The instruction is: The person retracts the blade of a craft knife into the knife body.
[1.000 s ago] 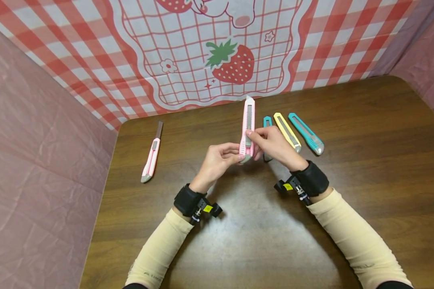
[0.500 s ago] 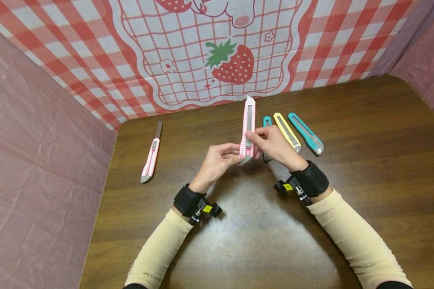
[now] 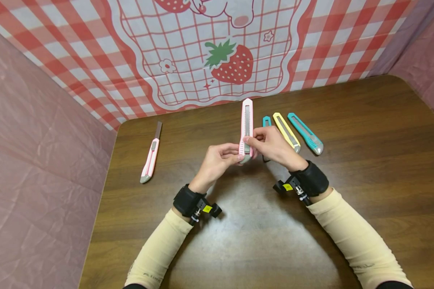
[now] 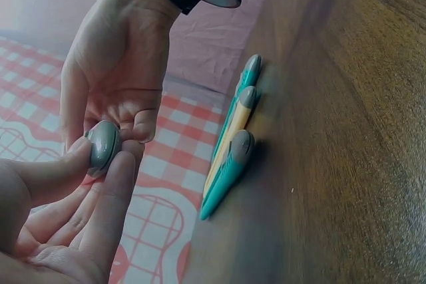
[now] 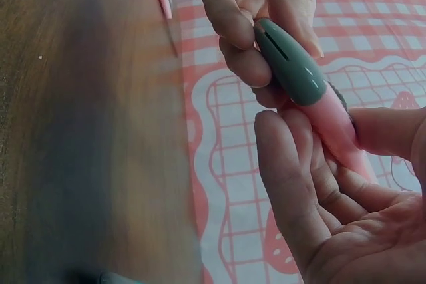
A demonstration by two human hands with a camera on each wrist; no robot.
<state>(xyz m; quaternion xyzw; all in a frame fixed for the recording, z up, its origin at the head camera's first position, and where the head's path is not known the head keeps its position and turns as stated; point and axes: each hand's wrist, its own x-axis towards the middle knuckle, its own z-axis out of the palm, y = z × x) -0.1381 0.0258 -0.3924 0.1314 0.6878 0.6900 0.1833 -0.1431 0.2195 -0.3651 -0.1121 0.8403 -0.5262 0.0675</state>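
A pink utility knife (image 3: 247, 120) is held above the table, tip pointing away from me. My left hand (image 3: 217, 160) pinches it by the grey end cap (image 4: 104, 145) between thumb and fingers. The thumb of my right hand (image 3: 273, 145) presses on the slider, with fingers behind the pink body (image 5: 336, 128). No blade sticks out past the tip in the head view. On the table at left lies another pink utility knife (image 3: 150, 160), its blade extended. Right of my hands lie a yellow utility knife (image 3: 287, 132) and a teal one (image 3: 306, 134).
A second teal utility knife (image 3: 267, 121) is partly hidden behind my right hand. Behind the wooden table (image 3: 246, 241) hangs a red-and-white checked cloth (image 3: 94, 52) with a strawberry print. A pink cloth (image 3: 39, 160) hangs along the left side.
My right thumb has slid down toward the end cap. The blade tip that stuck out of the held utility knife is now inside the body. The knives on the table have not moved.
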